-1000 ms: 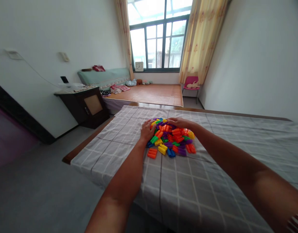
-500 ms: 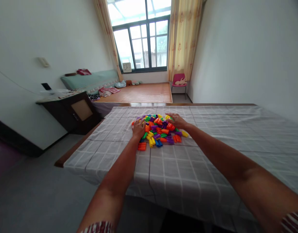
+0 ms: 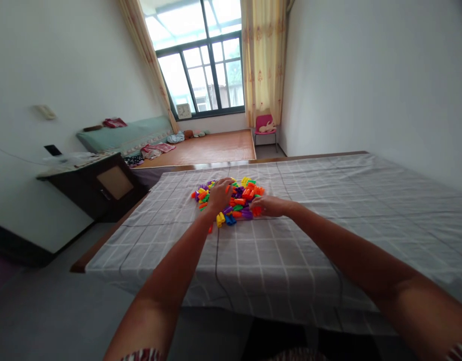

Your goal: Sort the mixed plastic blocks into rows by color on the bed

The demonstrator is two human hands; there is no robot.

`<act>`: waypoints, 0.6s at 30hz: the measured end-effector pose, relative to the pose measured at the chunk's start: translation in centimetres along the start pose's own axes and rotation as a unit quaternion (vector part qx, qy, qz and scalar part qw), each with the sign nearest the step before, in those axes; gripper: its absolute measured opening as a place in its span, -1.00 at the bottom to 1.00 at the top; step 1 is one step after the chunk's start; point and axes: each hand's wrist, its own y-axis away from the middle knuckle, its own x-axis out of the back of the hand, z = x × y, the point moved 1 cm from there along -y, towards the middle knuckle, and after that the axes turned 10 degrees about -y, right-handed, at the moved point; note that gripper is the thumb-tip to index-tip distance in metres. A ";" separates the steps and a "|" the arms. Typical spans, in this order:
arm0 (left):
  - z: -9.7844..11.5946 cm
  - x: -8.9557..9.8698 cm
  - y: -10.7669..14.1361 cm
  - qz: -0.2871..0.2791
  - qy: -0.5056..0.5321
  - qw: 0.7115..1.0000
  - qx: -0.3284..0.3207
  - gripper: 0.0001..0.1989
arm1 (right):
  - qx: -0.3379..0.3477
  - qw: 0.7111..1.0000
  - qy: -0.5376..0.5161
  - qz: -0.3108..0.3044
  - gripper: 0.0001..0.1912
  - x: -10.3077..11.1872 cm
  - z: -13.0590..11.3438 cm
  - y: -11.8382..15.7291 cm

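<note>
Tube-shaped plastic blocks lie under the left hand, mostly leftward from the right hand's bent fingers; I cannot tell whether either hand grips.

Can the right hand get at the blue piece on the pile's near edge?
Likely yes: nothing covers the blue piece, though a purple piece lies between it and the right hand.
</note>
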 end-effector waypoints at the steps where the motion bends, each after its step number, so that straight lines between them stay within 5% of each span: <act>1: 1.5 -0.5 -0.2 -0.007 0.004 1.000 -0.025 -0.73 | -0.007 1.000 0.018 0.005 -0.55 0.0 -0.1 0.1; 6: 6.0 -3.1 -1.2 -0.044 0.026 0.997 -0.064 -0.73 | -0.078 0.995 0.056 0.039 -0.74 1.3 1.0 1.5; 9: 7.4 -3.8 -1.6 -0.027 0.041 0.997 -0.055 -0.70 | -0.142 0.981 0.012 0.130 -0.73 3.6 4.2 3.6; 11: 8.6 -4.2 -1.4 -0.034 0.062 0.993 -0.093 -0.69 | -0.253 0.933 -0.002 0.256 -0.65 5.5 7.2 5.6; 13: 9.9 -4.8 -0.7 -0.072 0.081 0.980 -0.168 -0.69 | -0.388 0.854 0.035 0.344 -0.55 6.9 10.3 7.6; 15: 10.7 -5.7 0.3 -0.123 0.076 0.959 -0.243 -0.71 | -0.484 0.802 0.050 0.347 -0.45 7.4 12.9 9.2; 18: 10.5 -7.0 1.3 -0.174 0.025 0.944 -0.278 -0.75 | -0.541 0.781 0.041 0.309 -0.36 6.9 15.1 10.5</act>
